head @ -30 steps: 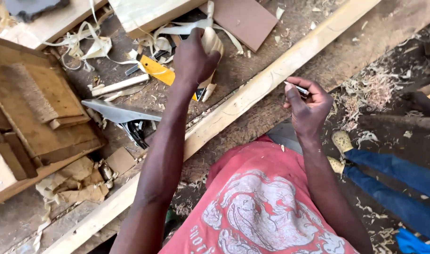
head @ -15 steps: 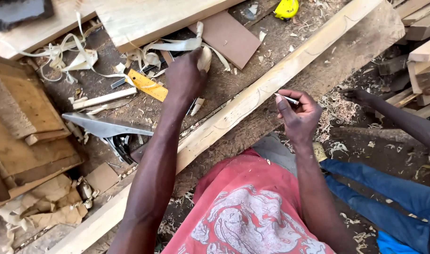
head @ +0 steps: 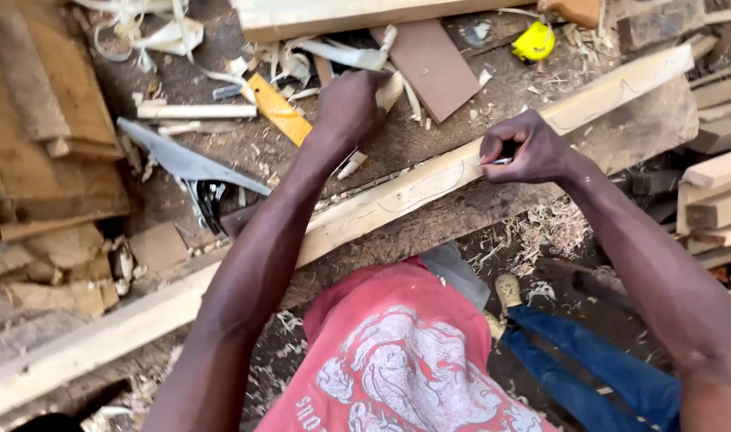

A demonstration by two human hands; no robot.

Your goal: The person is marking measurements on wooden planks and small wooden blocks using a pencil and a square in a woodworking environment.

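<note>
Since half a second ago, the right hand has come down from above the long pale plank to its upper edge, and the view has slid so that a yellow tape measure now sits at the top right. That hand is curled shut, its thumb and fingers pinching a thin light-coloured stick, probably a pencil or nail, whose tip pokes out just over the plank. The left hand stays out on the dark workbench, fingers closed around a small pale piece of wood that shows past the knuckles. Just left of it lies a yellow folding rule, and beyond that a grey metal blade rests on the bench beside a dark plane-like tool. A flat brown board lies to the right of the left hand, among curled wood shavings. The plank runs diagonally across the bench from lower left to upper right, between the 2 hands and the red shirt.
</note>
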